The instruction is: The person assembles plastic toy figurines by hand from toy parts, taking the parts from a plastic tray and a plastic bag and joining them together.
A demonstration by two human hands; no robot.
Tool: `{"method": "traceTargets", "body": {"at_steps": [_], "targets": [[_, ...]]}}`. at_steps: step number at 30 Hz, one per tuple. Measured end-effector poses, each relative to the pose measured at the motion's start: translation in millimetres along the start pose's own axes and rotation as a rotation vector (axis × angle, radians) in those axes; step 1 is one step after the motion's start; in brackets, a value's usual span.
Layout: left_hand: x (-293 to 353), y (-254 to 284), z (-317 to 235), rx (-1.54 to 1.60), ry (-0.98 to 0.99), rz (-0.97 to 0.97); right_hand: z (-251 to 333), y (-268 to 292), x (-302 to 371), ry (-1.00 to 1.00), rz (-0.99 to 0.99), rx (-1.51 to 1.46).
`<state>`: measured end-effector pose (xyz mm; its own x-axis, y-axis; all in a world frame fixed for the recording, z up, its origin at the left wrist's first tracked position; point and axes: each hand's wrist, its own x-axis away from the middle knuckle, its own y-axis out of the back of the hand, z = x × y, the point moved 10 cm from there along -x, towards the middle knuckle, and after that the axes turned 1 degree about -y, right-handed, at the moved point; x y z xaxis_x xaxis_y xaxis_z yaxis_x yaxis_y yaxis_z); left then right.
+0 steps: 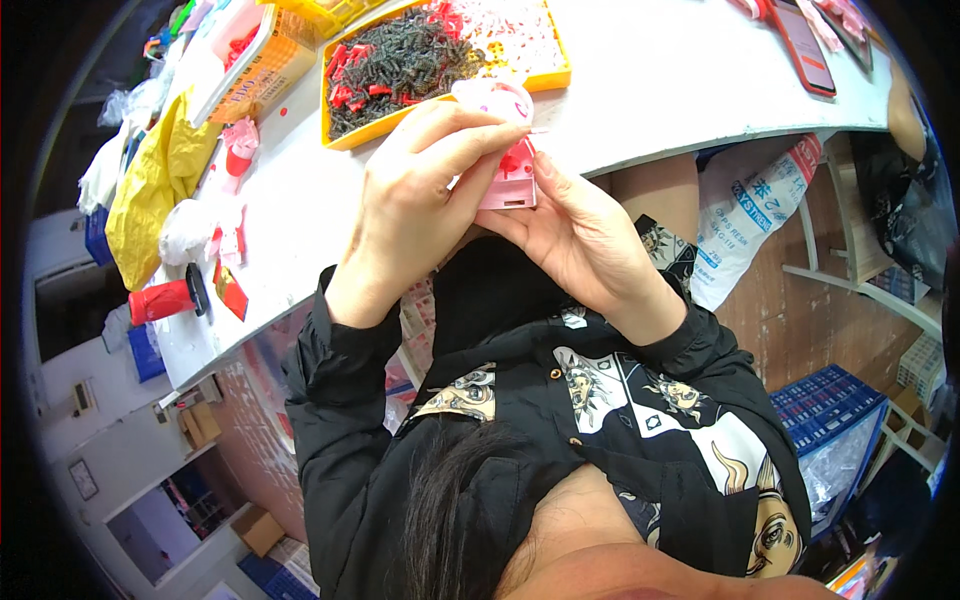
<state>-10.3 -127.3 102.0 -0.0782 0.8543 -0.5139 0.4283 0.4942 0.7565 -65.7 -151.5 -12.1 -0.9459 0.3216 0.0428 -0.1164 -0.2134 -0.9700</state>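
In the head view, the left hand (415, 185) is curling its fingers nearly closed over the upper part of a small pink plastic piece (516, 194), while the right hand (585, 225) is pinching its lower right side between thumb and fingers. The piece is sitting between the two hands, above the near edge of a white worktop (640, 90). Just beyond the hands, a yellow rectangular tray (550, 80) is holding black, red and pale small parts. A crumpled yellow sheet (160, 195) is lying left of them; a red phone (803, 50) is resting farther off, beyond the right hand.
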Motion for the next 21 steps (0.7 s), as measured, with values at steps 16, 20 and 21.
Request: {"method": "traceTargets", "body": {"at_steps": [16,20,21], "targets": [[11.7,-9.1,2.5,-0.008,0.021,-0.073,0.6,4.4,-6.8,0.014,-0.006,-0.060],[8.0,-7.7,11.1,0.023,0.127,-0.053,-1.7,7.4,-12.7,-0.001,-0.007,-0.017],[5.5,-8.2,14.3,0.025,0.166,-0.025,-1.2,6.8,-13.7,0.001,0.002,0.003]]}}
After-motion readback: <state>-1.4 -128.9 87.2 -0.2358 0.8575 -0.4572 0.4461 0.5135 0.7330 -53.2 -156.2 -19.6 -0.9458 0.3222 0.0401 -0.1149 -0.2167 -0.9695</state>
